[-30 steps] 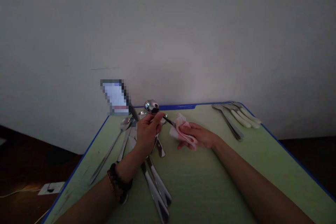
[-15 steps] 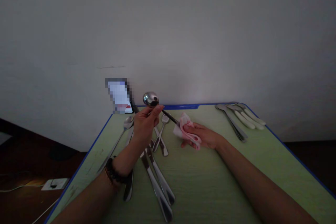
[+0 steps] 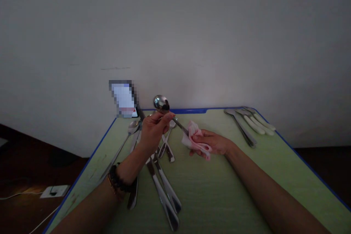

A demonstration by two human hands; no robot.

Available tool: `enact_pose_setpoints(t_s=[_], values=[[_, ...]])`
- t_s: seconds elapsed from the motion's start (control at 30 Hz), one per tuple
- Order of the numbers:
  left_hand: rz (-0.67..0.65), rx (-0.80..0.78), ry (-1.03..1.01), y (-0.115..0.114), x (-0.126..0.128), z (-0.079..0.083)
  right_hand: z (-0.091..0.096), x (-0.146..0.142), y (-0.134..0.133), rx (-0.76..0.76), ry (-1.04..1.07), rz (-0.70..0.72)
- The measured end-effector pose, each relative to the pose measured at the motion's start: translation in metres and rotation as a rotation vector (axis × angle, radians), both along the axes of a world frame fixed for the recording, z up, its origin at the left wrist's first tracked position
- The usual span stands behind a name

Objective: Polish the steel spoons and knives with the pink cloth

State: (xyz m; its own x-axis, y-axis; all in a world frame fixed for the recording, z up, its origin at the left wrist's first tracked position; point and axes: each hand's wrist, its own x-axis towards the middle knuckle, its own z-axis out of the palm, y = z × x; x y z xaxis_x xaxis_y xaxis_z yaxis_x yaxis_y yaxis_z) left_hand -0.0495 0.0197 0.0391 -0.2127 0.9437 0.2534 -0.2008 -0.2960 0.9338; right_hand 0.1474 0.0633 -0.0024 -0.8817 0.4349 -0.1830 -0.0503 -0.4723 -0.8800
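Observation:
My left hand (image 3: 154, 129) pinches a shiny metal spoon (image 3: 161, 103) at the neck, just below its bowl, and holds it above the table. The spoon's handle slants down to the right into a folded pink and white cloth (image 3: 193, 137). My right hand (image 3: 212, 142) is closed on that cloth, with the thumb on top, around the handle's end, which is hidden. Beneath and beside my left forearm lie several pieces of metal cutlery (image 3: 164, 190), partly covered by the arm. Another spoon (image 3: 133, 127) lies left of my left hand.
On the right of the green table (image 3: 219, 197) lie dark metal spoons (image 3: 242, 128) and several white-handled utensils (image 3: 255, 123). A lit phone (image 3: 123, 98), partly pixelated, leans at the back left. Behind the table's blue edge (image 3: 183, 111) stands a wall. A white power strip (image 3: 55, 191) is on the floor.
The spoon's bowl has shifted slightly to the right and turned a little in my left hand. The cloth and my right hand have moved slightly down along the handle.

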Motion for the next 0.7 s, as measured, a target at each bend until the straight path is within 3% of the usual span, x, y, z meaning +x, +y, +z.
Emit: enact_pose_setpoints(t_s=[0.3, 0.47, 0.7], values=[[0.011, 0.022, 0.102, -0.005, 0.004, 0.002, 0.001, -0.001, 0.001, 0.008, -0.024, 0.010], [0.086, -0.002, 0.126, -0.001, -0.001, 0.006, 0.003, -0.001, -0.001, 0.004, -0.031, -0.024], [0.216, 0.087, -0.043, 0.007, -0.019, 0.026, 0.001, -0.008, -0.001, 0.026, 0.031, -0.180]])
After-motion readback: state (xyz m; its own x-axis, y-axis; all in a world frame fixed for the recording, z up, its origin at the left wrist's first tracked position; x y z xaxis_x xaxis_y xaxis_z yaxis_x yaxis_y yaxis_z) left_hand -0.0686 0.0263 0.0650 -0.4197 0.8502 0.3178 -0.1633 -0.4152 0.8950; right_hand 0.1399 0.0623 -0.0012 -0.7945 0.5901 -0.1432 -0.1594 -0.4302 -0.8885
